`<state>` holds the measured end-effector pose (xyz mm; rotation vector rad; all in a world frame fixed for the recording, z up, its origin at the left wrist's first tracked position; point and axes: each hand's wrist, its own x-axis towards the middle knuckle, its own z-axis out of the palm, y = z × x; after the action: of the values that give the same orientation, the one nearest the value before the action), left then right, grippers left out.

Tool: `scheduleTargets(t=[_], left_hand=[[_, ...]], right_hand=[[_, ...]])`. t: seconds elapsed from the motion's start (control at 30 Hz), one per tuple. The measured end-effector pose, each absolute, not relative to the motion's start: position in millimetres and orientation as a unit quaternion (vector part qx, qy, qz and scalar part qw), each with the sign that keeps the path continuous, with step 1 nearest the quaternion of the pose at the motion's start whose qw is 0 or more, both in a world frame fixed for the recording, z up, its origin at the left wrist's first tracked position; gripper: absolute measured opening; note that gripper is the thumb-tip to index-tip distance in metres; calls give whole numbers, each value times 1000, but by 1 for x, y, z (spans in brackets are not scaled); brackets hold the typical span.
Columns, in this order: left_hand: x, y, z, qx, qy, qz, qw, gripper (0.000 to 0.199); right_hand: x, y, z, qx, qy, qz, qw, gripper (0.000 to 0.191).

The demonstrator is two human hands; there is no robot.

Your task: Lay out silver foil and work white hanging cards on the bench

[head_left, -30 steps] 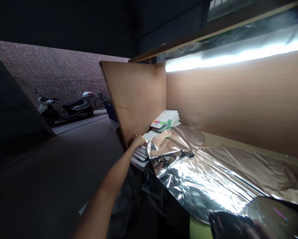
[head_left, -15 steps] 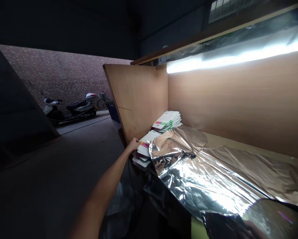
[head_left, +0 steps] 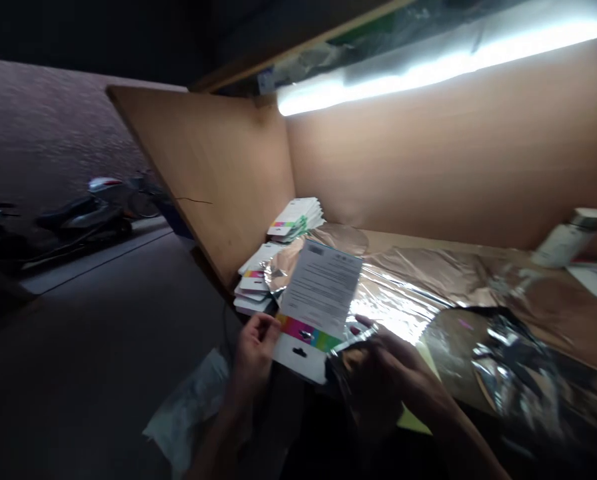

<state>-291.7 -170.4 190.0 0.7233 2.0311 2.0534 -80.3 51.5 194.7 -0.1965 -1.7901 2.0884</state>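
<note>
My left hand (head_left: pixel 256 347) is closed on the lower left edge of a printed packaging card (head_left: pixel 323 287). The card has lines of text, a rainbow-coloured band and a hang hole near its lower end. My right hand (head_left: pixel 403 363) is closed on a dark, shiny foil bag (head_left: pixel 361 377), which lies against the card's lower right corner. The bag's lower part is lost in shadow. Behind the card, a silvery foil sheet (head_left: pixel 403 287) covers much of the bench. Two stacks of similar cards, a far one (head_left: pixel 296 217) and a near one (head_left: pixel 256 283), stand at the left.
A wooden side panel (head_left: pixel 203 180) bounds the bench on the left, under a bright tube light (head_left: pixel 403 80). A white bottle (head_left: pixel 561 243) stands at the back right. Crumpled foil (head_left: pixel 513 360) lies near the right front. A scooter (head_left: pixel 86 217) is parked beyond the panel.
My left hand has come back from the near stack with a card, to in front of me. My right hand with the foil bag has moved up and left beside it. The view has turned right.
</note>
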Motion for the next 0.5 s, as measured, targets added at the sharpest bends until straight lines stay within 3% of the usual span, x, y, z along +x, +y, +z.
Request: scheduleTargets(t=[0.07, 0.13, 0.23, 0.43, 0.5], left_hand=[[-254, -144, 170, 301, 648, 667, 209, 49], [-231, -123, 158, 383, 634, 617, 265, 58], [-218, -95, 149, 469, 659, 542, 228, 70], [-217, -34, 153, 491, 668, 503, 246, 34], [-218, -12, 160, 501, 704, 467, 186, 39]], right_hand=[[-87, 57, 191, -68, -593, 777, 202, 30], [-85, 67, 183, -115, -536, 803, 233, 32], [-72, 84, 175, -174, -485, 814, 268, 39], [-43, 123, 192, -188, -520, 782, 288, 45], [-32, 136, 201, -180, -551, 764, 282, 42]])
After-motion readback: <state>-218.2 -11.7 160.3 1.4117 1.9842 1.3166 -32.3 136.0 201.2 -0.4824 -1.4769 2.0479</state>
